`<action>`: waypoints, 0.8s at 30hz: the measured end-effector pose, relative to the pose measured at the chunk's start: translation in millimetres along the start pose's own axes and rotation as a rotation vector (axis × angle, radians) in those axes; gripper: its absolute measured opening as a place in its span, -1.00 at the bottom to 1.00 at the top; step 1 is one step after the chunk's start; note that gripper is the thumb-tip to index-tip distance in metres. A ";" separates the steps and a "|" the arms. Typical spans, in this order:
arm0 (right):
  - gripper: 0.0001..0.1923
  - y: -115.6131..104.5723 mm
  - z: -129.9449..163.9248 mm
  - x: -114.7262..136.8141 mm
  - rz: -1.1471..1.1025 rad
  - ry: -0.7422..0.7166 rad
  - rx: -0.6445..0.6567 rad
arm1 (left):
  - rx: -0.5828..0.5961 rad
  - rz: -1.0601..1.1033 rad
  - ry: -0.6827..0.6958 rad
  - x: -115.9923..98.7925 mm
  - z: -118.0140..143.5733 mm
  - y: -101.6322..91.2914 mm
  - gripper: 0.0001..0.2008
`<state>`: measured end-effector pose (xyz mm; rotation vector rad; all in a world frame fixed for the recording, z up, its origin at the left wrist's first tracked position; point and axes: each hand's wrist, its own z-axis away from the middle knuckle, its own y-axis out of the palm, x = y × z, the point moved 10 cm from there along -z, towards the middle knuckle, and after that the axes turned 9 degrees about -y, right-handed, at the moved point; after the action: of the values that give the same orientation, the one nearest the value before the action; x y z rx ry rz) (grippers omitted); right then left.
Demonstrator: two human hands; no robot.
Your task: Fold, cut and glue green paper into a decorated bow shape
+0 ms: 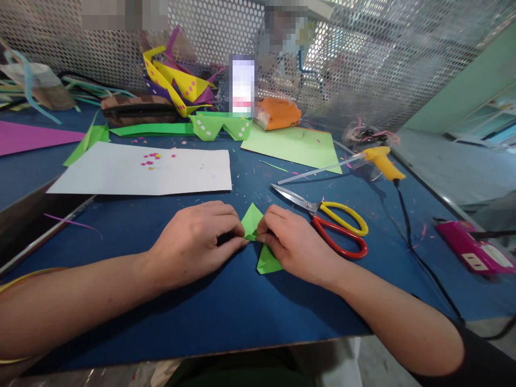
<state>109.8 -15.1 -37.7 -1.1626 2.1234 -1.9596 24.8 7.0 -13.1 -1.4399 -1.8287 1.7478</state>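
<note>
Clerk: Largest entry first?

Me: Table (193,317), one, blue-topped, strewn with scraps. Upon it, sheet of white card (189,180), one, lightly creased, bearing a scatter of small magenta paper squares (149,163).

Clerk: Containers, in descending size?

Me: Soft brown patterned pouch (139,103), one, elongated, with a dark band along its front; contents hidden. Pale translucent cup-like vessel (54,91), one, at far left, blurred, a light-blue tube (28,86) passing across it; I cannot tell what is inside. Orange packet (282,112), one, whitish at its near end, beside the pale green sheet (290,146); contents not discernible.

Clerk: Hands?

Me: Two, both mine, facing each other over the near part of the table. Left hand (197,234): fingers curled, thumb and forefinger closed in a pinch on paper. Right hand (296,239): likewise curled, fingertips pinching the same paper, just beside the left fingertips. Near the right: scissors (308,206), one pair, steel blades, one yellow handle, one red.

Clerk: Last and smallest?

Me: Folded bright-green paper (252,216), one, held between my fingertips; a pointed part stands out above them. More green shows below my right hand; my fingers hide the join, if any.
</note>
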 end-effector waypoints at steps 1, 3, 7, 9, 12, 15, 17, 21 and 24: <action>-0.85 0.0 0.1 0.1 -0.003 -0.002 0.001 | -0.001 0.017 -0.032 2.5 -0.6 0.0 -0.85; -0.84 -0.3 0.0 0.5 -0.007 -0.006 -0.002 | 0.000 0.022 -0.062 4.4 -1.1 0.5 -0.85; -0.85 0.6 0.0 0.6 0.010 0.002 -0.005 | 0.024 -0.077 0.005 -4.5 -0.6 4.6 -0.78; -0.86 1.8 0.3 -1.4 0.035 0.036 0.001 | 0.042 -0.135 0.011 -6.3 -1.3 7.3 -0.77; -0.89 2.7 0.8 -5.6 0.059 0.104 0.009 | 0.075 -0.125 -0.116 4.4 -5.0 10.0 -0.81; -0.88 2.9 0.2 -6.5 0.057 0.135 0.018 | 0.091 -0.065 -0.244 15.4 -7.6 11.4 -0.82; -0.88 2.5 -0.5 -5.9 0.061 0.140 0.022 | 0.080 -0.071 -0.254 15.4 -9.1 10.9 -0.82; -0.88 1.3 -0.6 -6.1 0.070 0.153 0.021 | 0.073 -0.175 -0.183 7.1 -10.0 11.8 -0.80; -0.88 -0.2 -0.5 -6.8 0.028 0.151 -0.002 | 0.091 -0.233 -0.162 5.4 -8.7 13.4 -0.82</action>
<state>114.6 -11.1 -40.6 -1.0101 2.1985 -2.0956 34.8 14.0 -24.7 -1.0316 -1.8808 1.8467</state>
